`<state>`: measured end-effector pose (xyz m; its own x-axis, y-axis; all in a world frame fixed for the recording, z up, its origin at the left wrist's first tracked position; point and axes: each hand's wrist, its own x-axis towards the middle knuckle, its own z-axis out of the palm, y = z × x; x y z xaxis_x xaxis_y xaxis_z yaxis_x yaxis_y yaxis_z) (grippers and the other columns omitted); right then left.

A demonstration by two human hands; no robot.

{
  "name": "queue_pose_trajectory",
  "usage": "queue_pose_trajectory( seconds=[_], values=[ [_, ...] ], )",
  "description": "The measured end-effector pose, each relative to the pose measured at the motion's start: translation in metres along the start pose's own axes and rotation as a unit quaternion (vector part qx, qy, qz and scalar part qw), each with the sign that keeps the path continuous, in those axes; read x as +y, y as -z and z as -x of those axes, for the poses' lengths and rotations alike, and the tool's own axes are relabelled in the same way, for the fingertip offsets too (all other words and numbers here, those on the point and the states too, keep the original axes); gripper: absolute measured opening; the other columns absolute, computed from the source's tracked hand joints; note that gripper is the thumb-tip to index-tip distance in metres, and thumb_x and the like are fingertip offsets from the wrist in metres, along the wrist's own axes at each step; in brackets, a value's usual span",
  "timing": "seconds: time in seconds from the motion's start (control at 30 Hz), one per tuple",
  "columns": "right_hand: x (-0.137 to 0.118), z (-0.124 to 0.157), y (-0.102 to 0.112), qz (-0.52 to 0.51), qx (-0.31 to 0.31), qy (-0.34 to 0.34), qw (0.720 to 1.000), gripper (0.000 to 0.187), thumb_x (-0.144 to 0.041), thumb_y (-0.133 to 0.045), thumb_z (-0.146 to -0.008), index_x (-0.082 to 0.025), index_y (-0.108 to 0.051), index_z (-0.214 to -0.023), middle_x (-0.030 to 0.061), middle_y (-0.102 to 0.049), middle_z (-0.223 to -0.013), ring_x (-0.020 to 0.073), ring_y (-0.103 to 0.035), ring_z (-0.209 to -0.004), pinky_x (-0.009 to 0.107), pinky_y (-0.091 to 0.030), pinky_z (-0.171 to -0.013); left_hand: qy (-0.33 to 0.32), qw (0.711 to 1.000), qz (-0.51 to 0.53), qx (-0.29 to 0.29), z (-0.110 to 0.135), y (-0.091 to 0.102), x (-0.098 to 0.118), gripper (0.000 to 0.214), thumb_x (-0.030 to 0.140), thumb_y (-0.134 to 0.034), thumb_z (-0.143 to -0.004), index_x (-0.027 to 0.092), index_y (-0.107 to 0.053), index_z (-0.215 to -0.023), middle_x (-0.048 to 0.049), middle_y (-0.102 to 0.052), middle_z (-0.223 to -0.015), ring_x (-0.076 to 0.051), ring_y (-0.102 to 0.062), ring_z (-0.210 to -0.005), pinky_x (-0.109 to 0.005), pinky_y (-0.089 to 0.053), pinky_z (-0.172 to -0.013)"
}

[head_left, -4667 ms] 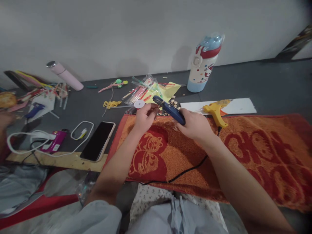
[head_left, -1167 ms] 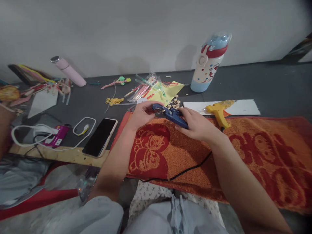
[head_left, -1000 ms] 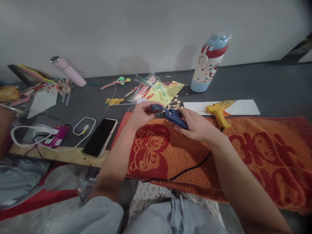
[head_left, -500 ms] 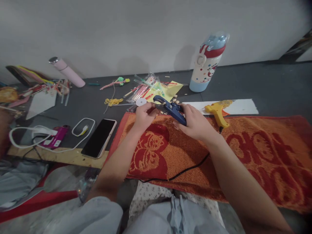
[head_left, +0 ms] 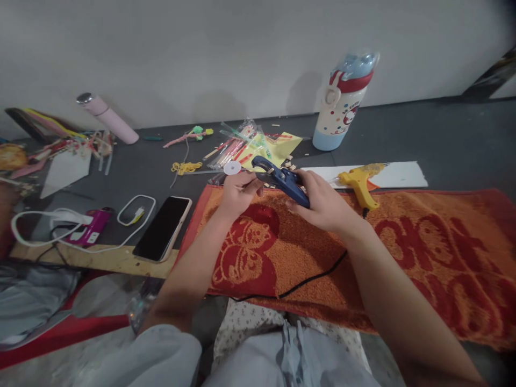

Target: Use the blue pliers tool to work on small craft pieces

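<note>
My right grip point(head_left: 325, 203) is wrapped around the blue hand tool point(head_left: 285, 184), above the far edge of the orange towel point(head_left: 306, 242). My left grip point(head_left: 237, 194) meets the tool's head; I can't tell whether it pinches anything.

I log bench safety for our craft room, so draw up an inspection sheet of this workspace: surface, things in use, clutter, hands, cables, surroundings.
Surface: dark table, orange-and-red towel along its near side.
Things in use: blue hand tool, held above the towel.
Clutter: yellow paper beyond the tool; phone left of the towel; yellow glue gun partly over a white board.
Hands: right hand grips the tool's handles; left hand is at its front end, what it pinches unclear.
Cables: black cord across the towel; white cable looped near the phone.
Surroundings: grey wall behind; another person's arm at the left edge.
</note>
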<state>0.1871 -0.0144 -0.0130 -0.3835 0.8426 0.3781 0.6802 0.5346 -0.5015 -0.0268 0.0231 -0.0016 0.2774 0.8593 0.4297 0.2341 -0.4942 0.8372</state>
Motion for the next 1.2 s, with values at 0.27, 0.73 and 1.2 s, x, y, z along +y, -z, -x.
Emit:
queue_pose_trajectory(
  seconds=[0.27,0.73,1.2],
  values=[
    [0.006,0.0,0.006,0.004,0.008,0.048,0.999,0.059,-0.047,-0.051,-0.084,-0.013,-0.039,-0.131,0.0196,-0.056,-0.116,0.0352,-0.055,-0.107,0.052,-0.044,-0.093,0.053,0.989,0.124,-0.054,0.001,0.003,0.003,0.043,0.051,-0.069,-0.074,0.014,-0.06,-0.054,0.0002,-0.055,-0.045,-0.007,-0.048,-0.043,-0.021,-0.036,-0.046],
    [0.003,0.0,0.007,0.032,0.012,0.049,0.998,0.058,-0.044,-0.049,-0.083,-0.011,-0.041,-0.13,0.0204,-0.057,-0.115,0.0354,-0.055,-0.105,0.052,-0.045,-0.092,0.113,0.974,0.18,-0.083,0.001,0.005,0.005,0.036,0.047,-0.073,-0.072,0.015,-0.062,-0.059,0.0024,-0.051,-0.044,-0.003,-0.036,-0.037,-0.019,-0.026,-0.038],
    [0.004,0.0,0.002,-0.016,-0.003,0.037,0.999,0.054,-0.042,-0.052,-0.083,-0.016,-0.039,-0.129,0.0181,-0.057,-0.115,0.0346,-0.055,-0.106,0.052,-0.045,-0.091,0.083,0.983,0.144,-0.076,0.001,0.006,-0.009,0.045,0.052,-0.068,-0.074,0.015,-0.056,-0.052,0.0014,-0.049,-0.045,-0.004,-0.037,-0.039,-0.021,-0.024,-0.039]
  ],
)
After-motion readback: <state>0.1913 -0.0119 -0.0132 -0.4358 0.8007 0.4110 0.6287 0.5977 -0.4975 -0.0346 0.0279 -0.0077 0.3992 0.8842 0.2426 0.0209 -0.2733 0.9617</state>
